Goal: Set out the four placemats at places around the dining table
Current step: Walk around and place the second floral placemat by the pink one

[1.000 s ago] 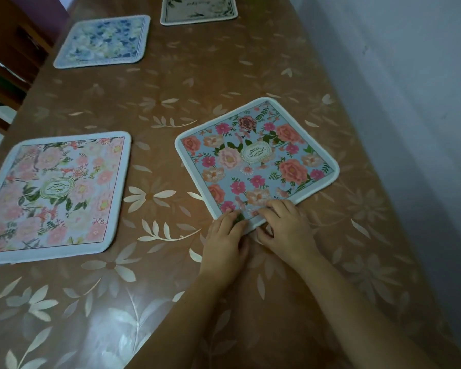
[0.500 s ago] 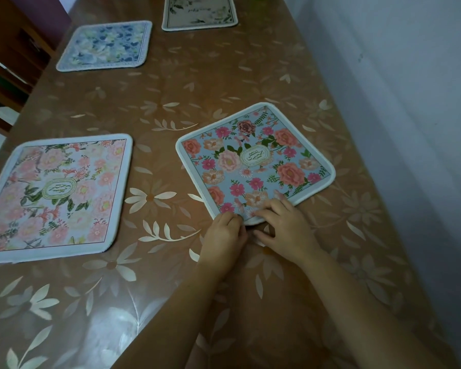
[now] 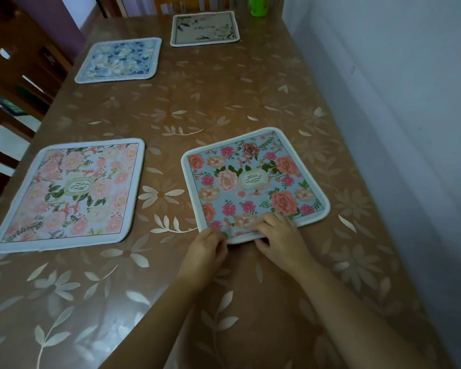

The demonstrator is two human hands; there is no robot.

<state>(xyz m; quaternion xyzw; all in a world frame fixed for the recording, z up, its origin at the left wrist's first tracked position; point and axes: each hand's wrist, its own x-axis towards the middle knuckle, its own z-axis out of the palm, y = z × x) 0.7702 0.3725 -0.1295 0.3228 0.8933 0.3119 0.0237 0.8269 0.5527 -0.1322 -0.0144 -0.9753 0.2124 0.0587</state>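
Note:
Four placemats lie on the brown flower-patterned dining table (image 3: 224,97). The light blue mat with pink and orange roses (image 3: 253,182) is nearest, on the right side, slightly askew. My left hand (image 3: 208,247) pinches its near left corner, fingers curled. Beside it, my right hand (image 3: 281,237) holds the near edge, fingers on top and thumb under the rim. To the left sits a pink floral mat (image 3: 72,193). A blue and white mat (image 3: 120,59) is at the far left, and a cream mat (image 3: 205,29) lies at the far end.
A pale wall (image 3: 397,102) runs along the table's right edge. Dark wooden chairs (image 3: 19,62) stand along the left side. A green cup (image 3: 259,6) is at the far right corner, and another chair back shows beyond the far end.
The rose mat has turned clockwise under both hands and lies squarer to the table's edge. My hands stay at its near edge. The view has tilted up.

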